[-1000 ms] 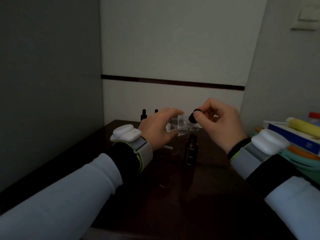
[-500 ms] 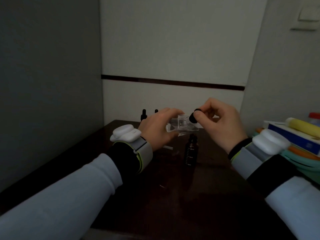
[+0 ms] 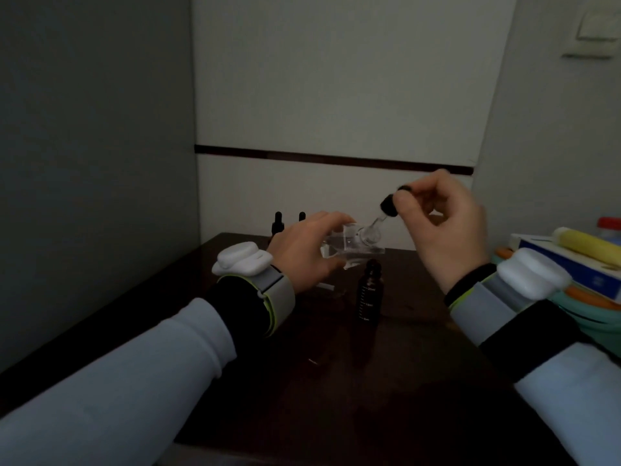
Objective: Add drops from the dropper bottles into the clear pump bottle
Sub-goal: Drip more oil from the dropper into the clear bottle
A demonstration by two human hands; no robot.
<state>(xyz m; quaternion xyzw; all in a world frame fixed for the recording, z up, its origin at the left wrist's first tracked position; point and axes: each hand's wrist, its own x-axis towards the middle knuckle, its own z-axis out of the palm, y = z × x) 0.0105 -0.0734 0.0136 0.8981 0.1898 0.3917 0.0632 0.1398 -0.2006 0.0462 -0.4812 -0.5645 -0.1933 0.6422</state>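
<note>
Holding clear pump bottle tilted above desk, your left grip clasped its body. Right grip pinched dropper by bulb, pipette slanting down-left, tip at bottle mouth.

The light was dim. A dark table stood against a pale back wall crossed by a dark strip. A grey wall stood at left, and possibly a switch plate upper right.

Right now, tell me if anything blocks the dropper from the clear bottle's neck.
Nothing visible does. The right hand pinches the dropper, its glass tip at the neck of the clear pump bottle, which the left hand holds tilted. The dark dropper bottle stands below.
</note>
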